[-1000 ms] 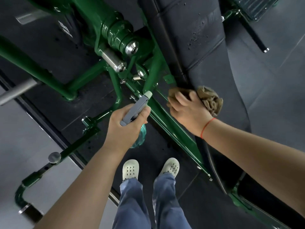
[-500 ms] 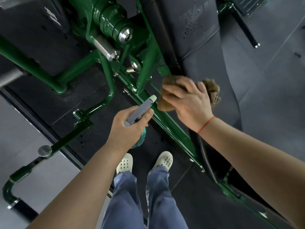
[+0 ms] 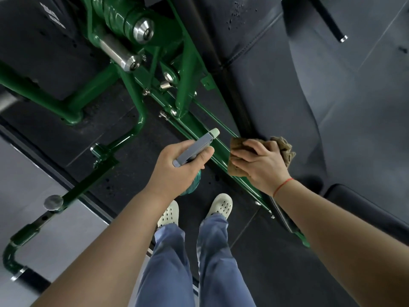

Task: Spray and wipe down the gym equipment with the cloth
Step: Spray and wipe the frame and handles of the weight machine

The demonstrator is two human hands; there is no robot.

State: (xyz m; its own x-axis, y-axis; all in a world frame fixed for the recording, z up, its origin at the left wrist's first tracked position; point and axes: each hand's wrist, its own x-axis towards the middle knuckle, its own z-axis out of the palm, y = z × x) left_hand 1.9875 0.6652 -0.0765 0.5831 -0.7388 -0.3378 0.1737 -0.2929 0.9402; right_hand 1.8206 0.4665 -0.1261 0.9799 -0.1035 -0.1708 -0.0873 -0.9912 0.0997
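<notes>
Looking down over a green frame (image 3: 192,127) of gym equipment, rails running from far left to near right across a dark floor (image 3: 132,156).

Gripping a spray bottle (image 3: 194,149) in the left hand (image 3: 177,167), near the middle of the scene: fingers (image 3: 205,154) curled and clamped round the grey trigger head, pale nozzle aimed far and right at the diagonal rail, teal body poking out just below the hand.

Holding a brown cloth (image 3: 284,147) in the right hand (image 3: 263,165), just right of the nozzle: fingers (image 3: 245,156) bent over the bunched fabric and pinning it against the rail beside the left edge of the black pad (image 3: 276,89). One flat end of the cloth out on the left of the hand, a crumpled end out on the far right, against the pad. Hands close together but apart.

Spotted with droplets (image 3: 236,14) at the far end of the pad. Tied round the right wrist, a red string (image 3: 283,185). Below the hands, pale perforated shoes (image 3: 168,212) and blue trousers (image 3: 212,262). At the far end of the frame, a silver knob (image 3: 143,29).
</notes>
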